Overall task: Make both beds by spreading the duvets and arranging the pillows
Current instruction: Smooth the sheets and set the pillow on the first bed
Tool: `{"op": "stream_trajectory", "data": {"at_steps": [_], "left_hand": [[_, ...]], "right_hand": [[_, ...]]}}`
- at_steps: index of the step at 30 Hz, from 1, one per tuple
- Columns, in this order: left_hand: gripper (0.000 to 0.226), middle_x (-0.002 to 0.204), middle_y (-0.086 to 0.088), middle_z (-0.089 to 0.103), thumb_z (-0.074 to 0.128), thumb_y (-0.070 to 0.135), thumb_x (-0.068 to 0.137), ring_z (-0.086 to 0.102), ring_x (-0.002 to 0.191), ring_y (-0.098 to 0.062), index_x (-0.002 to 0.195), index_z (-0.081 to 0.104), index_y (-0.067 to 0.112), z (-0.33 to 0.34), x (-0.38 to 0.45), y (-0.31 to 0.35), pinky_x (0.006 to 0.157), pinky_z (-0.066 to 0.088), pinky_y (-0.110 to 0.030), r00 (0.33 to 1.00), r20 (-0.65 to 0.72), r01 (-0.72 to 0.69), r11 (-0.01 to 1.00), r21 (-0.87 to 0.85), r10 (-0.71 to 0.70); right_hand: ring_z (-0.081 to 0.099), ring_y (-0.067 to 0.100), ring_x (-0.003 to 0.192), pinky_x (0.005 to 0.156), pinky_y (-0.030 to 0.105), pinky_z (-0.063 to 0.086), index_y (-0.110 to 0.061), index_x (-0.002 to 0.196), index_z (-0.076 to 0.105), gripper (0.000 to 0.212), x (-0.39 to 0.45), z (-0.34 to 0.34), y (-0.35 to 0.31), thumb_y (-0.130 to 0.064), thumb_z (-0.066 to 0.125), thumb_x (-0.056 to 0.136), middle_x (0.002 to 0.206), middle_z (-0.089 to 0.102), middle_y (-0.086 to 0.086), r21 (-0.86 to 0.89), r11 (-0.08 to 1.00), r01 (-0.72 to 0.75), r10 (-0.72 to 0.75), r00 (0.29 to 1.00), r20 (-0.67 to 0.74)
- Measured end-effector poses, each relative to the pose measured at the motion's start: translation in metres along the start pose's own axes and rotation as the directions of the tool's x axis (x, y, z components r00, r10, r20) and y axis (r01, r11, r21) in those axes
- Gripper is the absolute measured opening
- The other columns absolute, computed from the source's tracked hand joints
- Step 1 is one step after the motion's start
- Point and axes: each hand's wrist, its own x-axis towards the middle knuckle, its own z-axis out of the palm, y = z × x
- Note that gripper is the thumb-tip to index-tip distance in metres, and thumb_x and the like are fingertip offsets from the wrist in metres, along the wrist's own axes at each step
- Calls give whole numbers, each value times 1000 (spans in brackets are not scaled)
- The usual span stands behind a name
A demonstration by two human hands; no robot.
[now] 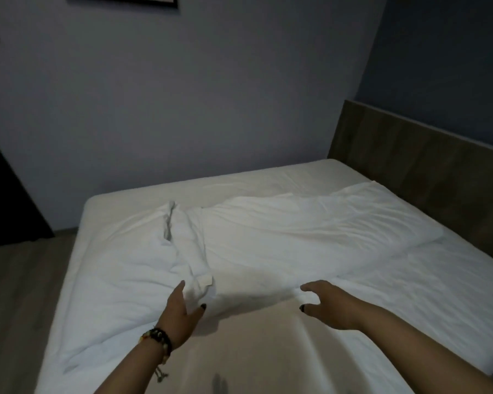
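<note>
Both hands reaching for a bunched duvet, nothing gripped yet.

The left hand and right hand, fingers spread and loose, hover at the near edge of the white duvet, which lies crumpled across the bed. A grab on only one layer would probably drag the twisted ridge on its far left tighter instead of spreading it. No pillow shows.

1 head-worn wide-angle view, looking forward and down, close over the bed, wall beyond
</note>
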Motion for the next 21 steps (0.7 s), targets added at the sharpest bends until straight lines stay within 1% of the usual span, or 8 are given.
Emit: {"op": "stream_trajectory", "data": {"at_steps": [3, 7, 12, 14, 16, 18, 20, 21], "left_hand": [[98, 160, -3, 4, 65, 30, 88, 12, 147, -20, 152, -6, 14, -16, 21, -11, 118, 19, -33, 996, 17, 89, 992, -91, -88], [105, 160, 0, -6, 66, 33, 88, 4, 147, -17, 150, -17, 14, -24, 58, -15, 118, 14, -31, 987, -15, 156, 983, -100, -159], [111, 160, 2, -10, 67, 36, 86, 5, 148, -18, 149, -21, 15, -29, 133, -8, 119, 15, -32, 958, -144, 231, 964, -128, -249], [110, 160, 0, -8, 68, 35, 86, 3, 148, -18, 150, -18, 14, -31, 174, -6, 119, 14, -33, 930, -229, 265, 956, -126, -288], [105, 160, -1, -6, 67, 33, 87, 1, 148, -17, 151, -12, 11, -30, 219, -8, 120, 11, -33, 889, -298, 314, 937, -157, -348], [98, 160, -1, -5, 65, 32, 89, -2, 148, -15, 152, -6, 10, -20, 264, -15, 120, 9, -32, 833, -380, 341, 914, -221, -403], [99, 160, -3, -1, 67, 34, 86, -3, 148, -16, 152, -1, 6, -9, 308, -30, 120, 8, -33, 758, -450, 386, 881, -273, -472], [104, 159, -4, 4, 70, 36, 83, 2, 148, -19, 152, -1, 4, -5, 327, -44, 120, 11, -34, 735, -455, 401, 863, -306, -503]], "right_hand": [[29, 19, 141, 111, 27, 27, -20, 149, 30, 60, 60, -12, -21, -40, 52, 96, 156, 25, 2, -10, 996, 94, -93, 995, 44], [28, 23, 142, 113, 30, 27, -20, 149, 29, 63, 156, -26, -43, -45, 52, 96, 157, 21, 5, -8, 983, 181, -179, 975, 135], [32, 23, 139, 110, 27, 29, -18, 148, 31, 64, 302, -40, -81, -43, 55, 94, 155, 25, 7, 5, 962, 274, -265, 928, 260], [39, 23, 134, 105, 25, 35, -15, 145, 35, 60, 367, -38, -100, -39, 57, 94, 151, 34, 9, 62, 953, 298, -303, 913, 274], [42, 25, 132, 101, 26, 38, -14, 145, 33, 61, 423, -31, -111, -38, 55, 94, 149, 35, 12, 54, 947, 318, -321, 909, 267], [32, 30, 138, 109, 37, 34, -19, 150, 20, 68, 472, -17, -107, -44, 50, 94, 155, 21, 13, -69, 944, 322, -301, 929, 215], [11, 34, 146, 114, 50, 25, -32, 153, 3, 78, 516, -2, -86, -53, 47, 91, 161, -7, 9, -230, 929, 289, -247, 949, 196], [1, 33, 147, 114, 55, 21, -37, 152, -4, 84, 535, 6, -73, -58, 47, 89, 160, -17, 5, -265, 925, 274, -220, 951, 215]]}}
